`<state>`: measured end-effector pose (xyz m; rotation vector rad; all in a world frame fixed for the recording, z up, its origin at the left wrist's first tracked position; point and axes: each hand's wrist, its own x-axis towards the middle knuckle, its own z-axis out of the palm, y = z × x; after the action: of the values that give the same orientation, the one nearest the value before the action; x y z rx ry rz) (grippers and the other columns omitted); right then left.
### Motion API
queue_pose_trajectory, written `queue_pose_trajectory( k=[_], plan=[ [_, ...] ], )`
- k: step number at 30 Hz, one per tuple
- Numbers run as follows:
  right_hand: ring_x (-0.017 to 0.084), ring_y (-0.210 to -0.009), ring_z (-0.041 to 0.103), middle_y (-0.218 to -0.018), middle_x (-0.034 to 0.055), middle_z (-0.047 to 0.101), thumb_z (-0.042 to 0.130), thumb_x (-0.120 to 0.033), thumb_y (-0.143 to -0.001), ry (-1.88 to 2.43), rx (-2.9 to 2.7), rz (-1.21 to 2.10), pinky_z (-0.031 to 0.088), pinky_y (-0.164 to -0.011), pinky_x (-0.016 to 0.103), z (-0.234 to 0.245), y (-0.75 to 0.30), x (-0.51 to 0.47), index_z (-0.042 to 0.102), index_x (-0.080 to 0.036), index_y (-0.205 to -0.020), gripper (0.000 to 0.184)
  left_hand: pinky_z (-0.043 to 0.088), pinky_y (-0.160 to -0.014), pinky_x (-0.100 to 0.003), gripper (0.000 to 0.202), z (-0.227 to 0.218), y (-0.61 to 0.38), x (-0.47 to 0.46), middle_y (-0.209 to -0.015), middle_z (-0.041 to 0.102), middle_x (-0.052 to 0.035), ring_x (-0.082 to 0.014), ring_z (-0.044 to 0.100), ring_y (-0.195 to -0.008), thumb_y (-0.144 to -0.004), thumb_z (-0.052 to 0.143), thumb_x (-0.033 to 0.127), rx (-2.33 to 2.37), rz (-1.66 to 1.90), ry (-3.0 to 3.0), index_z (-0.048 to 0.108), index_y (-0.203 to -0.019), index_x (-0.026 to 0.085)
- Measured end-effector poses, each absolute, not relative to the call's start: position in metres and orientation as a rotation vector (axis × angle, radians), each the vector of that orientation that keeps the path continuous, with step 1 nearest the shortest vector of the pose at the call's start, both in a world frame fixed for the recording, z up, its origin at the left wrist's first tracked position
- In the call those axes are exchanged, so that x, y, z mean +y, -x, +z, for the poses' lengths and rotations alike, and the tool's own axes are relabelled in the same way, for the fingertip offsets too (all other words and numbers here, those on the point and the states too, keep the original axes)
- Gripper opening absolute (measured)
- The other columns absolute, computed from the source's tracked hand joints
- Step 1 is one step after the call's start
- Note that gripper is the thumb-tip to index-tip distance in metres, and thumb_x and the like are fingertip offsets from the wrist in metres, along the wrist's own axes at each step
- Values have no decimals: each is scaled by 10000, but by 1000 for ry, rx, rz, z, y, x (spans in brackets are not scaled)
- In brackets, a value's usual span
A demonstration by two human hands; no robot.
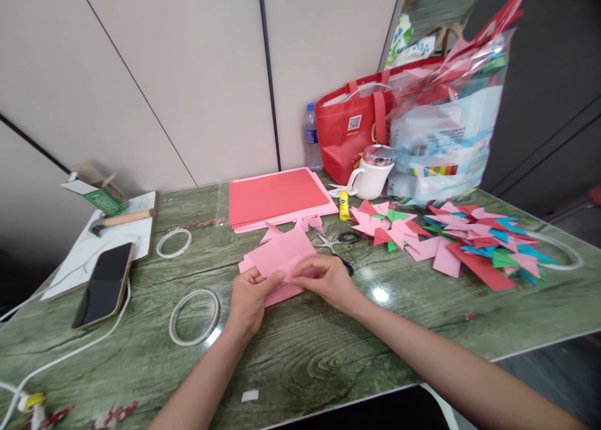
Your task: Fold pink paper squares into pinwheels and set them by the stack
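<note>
A folded piece of pink paper (282,252) is held between my two hands above the table's middle. My left hand (253,295) pinches its near left edge, thumb on top. On the near right edge my right hand (323,280) is closed in a pinch, its fingertips close to the left thumb. More pink paper lies beneath and just behind the held piece. Black-handled scissors (334,247) rest partly behind my right hand. A stack of red and pink sheets (282,195) lies farther back, with a yellow glue stick (344,206) at its right.
Cut coloured paper pieces (394,226) are heaped at right, before a white mug (373,173), a red bag (342,123) and a clear plastic bag (446,142). Two tape rolls (194,317), a phone (104,286), a hammer (123,220) and white cables are at left.
</note>
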<state>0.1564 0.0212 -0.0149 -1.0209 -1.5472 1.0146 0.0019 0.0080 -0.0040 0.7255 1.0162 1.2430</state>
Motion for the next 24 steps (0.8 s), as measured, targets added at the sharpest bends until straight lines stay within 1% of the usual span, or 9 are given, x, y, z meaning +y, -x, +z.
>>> queue_pose_trajectory(
  k=[4,10,16,18,21,24],
  plan=[
    [155,-631,637,-688,40,703,724,-246,-637,1016,-1509,1037,499,-586,242,-15,-155,20,715,-175,-675,81,549,-696,-294,315,-3,-3,8,-742,735,-104,-206,688,-678,-533,795,160,1034,1243,-730,692,-818,72],
    [152,-624,628,-686,35,701,722,-252,-645,1024,-1521,1034,496,-575,240,-15,-155,19,733,-186,-702,88,554,-690,-303,314,-4,-3,9,-710,732,-94,-203,686,-650,-520,803,169,1035,1250,-715,694,-799,75],
    [149,-611,615,-675,31,694,697,-258,-666,1039,-1540,1006,484,-550,239,-17,-154,20,731,-187,-709,90,556,-711,-316,241,-6,-2,8,-634,714,-54,-172,671,-596,-534,797,163,1028,1258,-707,700,-740,83],
    [144,-606,609,-676,30,688,693,-236,-662,1049,-1537,996,480,-546,234,-17,-153,19,725,-183,-700,73,561,-692,-324,215,-6,-3,8,-605,706,-46,-171,666,-575,-536,796,164,1035,1258,-704,699,-710,84],
    [134,-597,586,-683,28,661,695,-204,-647,1103,-1537,947,462,-535,225,-17,-151,17,699,-171,-674,43,563,-681,-335,239,-8,-5,7,-645,717,-62,-194,674,-607,-527,798,162,1030,1264,-707,704,-731,82],
    [118,-571,552,-680,12,610,701,-214,-633,1150,-1526,910,438,-518,216,-19,-148,15,634,-161,-642,85,560,-690,-350,265,-9,-9,5,-666,723,-66,-217,681,-642,-517,800,158,1018,1287,-717,710,-756,86]
  ],
)
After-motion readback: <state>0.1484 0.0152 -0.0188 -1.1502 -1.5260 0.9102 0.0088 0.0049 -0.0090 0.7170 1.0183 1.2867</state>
